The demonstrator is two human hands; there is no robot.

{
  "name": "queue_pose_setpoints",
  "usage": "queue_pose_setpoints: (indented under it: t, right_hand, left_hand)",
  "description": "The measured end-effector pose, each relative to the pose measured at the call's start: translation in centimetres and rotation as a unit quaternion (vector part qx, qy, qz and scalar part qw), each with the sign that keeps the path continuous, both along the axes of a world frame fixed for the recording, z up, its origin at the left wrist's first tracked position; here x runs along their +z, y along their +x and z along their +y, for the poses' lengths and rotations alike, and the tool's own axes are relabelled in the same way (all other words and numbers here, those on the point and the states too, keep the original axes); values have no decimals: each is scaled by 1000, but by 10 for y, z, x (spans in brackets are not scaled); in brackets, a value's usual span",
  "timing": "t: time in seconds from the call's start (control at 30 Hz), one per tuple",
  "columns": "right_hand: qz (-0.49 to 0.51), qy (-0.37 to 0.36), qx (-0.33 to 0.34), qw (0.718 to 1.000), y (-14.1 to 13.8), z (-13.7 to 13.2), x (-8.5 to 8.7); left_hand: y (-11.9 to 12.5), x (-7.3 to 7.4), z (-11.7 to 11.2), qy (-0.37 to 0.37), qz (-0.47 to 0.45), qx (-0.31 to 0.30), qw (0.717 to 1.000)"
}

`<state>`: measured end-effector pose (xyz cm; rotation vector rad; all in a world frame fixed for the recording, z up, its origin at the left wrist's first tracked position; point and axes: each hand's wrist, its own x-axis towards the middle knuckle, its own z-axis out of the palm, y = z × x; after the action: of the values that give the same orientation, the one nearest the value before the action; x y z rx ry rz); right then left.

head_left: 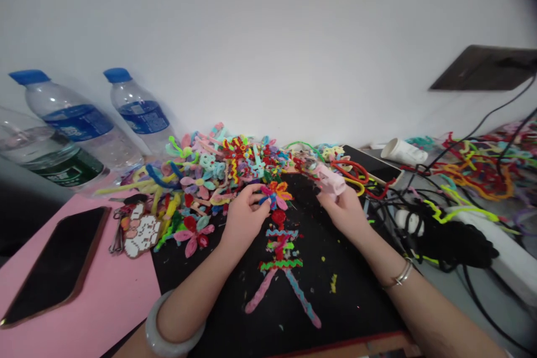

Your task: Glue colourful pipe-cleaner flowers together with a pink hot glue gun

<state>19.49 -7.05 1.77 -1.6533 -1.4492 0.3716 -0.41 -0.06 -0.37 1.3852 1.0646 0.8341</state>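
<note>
My left hand [247, 218] pinches a multicoloured pipe-cleaner flower [280, 194] with orange, pink and blue petals, just above the black board. In my right hand [348, 213] is a pale pink tool [331, 180] that looks like a small glue gun; its front end is unclear. Between my forearms, pipe-cleaner pieces form a figure on the black board [352, 296]: a red round piece [278, 217], wavy blue and green strips [282, 264], and two slanting legs, one pink [260, 291] and one blue and pink [302, 297].
A heap of pipe-cleaner shapes [210, 165] lies against the wall. Plastic bottles [140, 112], a phone [56, 263] on pink paper [113, 302] and a keychain charm [142, 232] are at left. Black cables [453, 240], a paper cup [403, 152] and another phone [371, 165] lie right.
</note>
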Motion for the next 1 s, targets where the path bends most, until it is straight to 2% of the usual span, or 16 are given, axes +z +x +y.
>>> queue_pose_setpoints:
  t: [0.1,0.2,0.23,0.3,0.37,0.43,0.63,0.83,1.0]
  right_hand:
    - [8,20,67,998,-9,-1,0]
    - [43,31,105,993,-18,-4,0]
    - [58,33,117,991,-20,-5,0]
    - [86,27,140,986,-24,-7,0]
    - [96,15,165,982,-29,-8,0]
    - [84,2,183,979,-35,-9,-1]
    - [54,21,186,981,-51,-10,-1]
    - [175,13,160,971,-58,-9,-4]
    - [248,42,150,956,-61,-4,-5]
  left_hand:
    - [-3,2,0,159,108,2,981]
    - [-7,11,-3,335,183,56,923]
    - [-7,14,-4,365,185,63,910]
    - [-6,18,-10,380,146,16,913]
    - [-1,18,-16,333,89,-92,934]
    - [5,15,-22,280,39,-137,949]
    - [16,2,-30,144,-78,-78,983]
    - [23,4,-39,62,-141,-41,987]
    - [29,6,-41,13,-196,-28,980]
